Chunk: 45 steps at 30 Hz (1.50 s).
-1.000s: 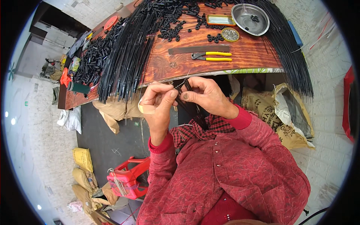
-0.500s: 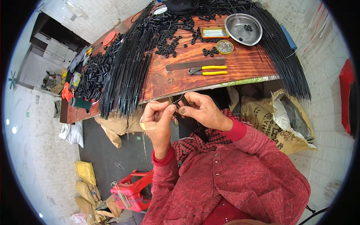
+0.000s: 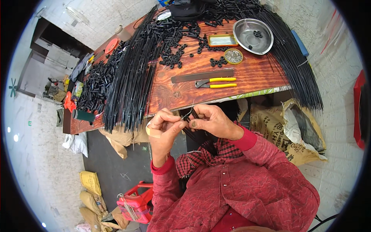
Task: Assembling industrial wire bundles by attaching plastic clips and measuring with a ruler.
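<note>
Just in front of the table's near edge, my two hands meet around a small black part with thin black rods (image 3: 194,113). My right hand (image 3: 216,120) is closed on these rods, thumb and fingers pressed together. Thumb and forefinger of my left hand (image 3: 164,127) pinch a thin light wire-like piece (image 3: 183,118) at the part's left side. A fine tip sticks up above the fingers. A beige plaster wraps my left hand near the wrist. Beyond my hands lie yellow-handled pliers (image 3: 216,82) and a dark flat strip (image 3: 202,75) on the wooden table (image 3: 170,96).
Bundles of long black rods hang over the table's edge, left (image 3: 129,89) and right (image 3: 295,65). Black rings (image 3: 172,56) and tubes are heaped behind. A metal bowl (image 3: 241,36), a yellow tin (image 3: 212,40) and a dish of small bits (image 3: 233,56) stand there. Sacks (image 3: 268,120) sit below right.
The whole view has shifted slightly, so the table appears lower. My hands keep their hold close together, and more of the thin light piece shows between my left fingertips and the black part.
</note>
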Tool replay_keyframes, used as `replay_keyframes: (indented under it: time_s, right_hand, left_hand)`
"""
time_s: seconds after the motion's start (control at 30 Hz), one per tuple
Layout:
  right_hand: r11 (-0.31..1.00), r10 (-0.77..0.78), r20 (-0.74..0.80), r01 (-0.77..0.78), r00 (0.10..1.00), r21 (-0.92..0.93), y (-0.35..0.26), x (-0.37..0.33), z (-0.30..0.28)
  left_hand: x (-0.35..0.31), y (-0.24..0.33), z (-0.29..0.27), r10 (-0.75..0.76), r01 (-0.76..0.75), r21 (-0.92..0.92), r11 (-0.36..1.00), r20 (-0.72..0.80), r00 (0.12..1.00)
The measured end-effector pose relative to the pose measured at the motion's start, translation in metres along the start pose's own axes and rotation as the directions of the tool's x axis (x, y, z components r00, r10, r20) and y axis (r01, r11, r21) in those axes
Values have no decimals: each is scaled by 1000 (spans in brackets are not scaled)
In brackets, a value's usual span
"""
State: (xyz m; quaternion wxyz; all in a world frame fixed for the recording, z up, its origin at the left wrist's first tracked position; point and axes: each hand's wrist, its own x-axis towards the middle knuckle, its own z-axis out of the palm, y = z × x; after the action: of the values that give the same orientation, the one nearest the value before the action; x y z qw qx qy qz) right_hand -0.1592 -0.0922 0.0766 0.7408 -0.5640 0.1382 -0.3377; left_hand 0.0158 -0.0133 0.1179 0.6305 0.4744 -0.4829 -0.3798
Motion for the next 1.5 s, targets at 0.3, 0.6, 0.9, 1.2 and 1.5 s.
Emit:
replay_keyframes:
  time_s: [0.3,0.6,0.9,1.2,1.5]
  right_hand:
    - [994,66,-13,-65,998,92,8,4,-19]
    - [995,66,-27,-64,997,81,3,4,-31]
    - [987,79,-52,-71,995,142,6,4,-46]
    - [995,-9,-113,20,994,93,-12,-27,-56]
    - [995,-56,-130,66,990,74,-13,-51,-73]
  left_hand:
    - [76,-41,-35,-215,218,-16,976,120,969]
    - [184,-144,-37,119,-118,743,658,52,992]
    - [207,-142,-2,-81,-37,501,865,212,974]
    - [253,-143,165,265,-602,399,692,635,726]
    - [293,-199,269,250,-745,551,377,714,654]
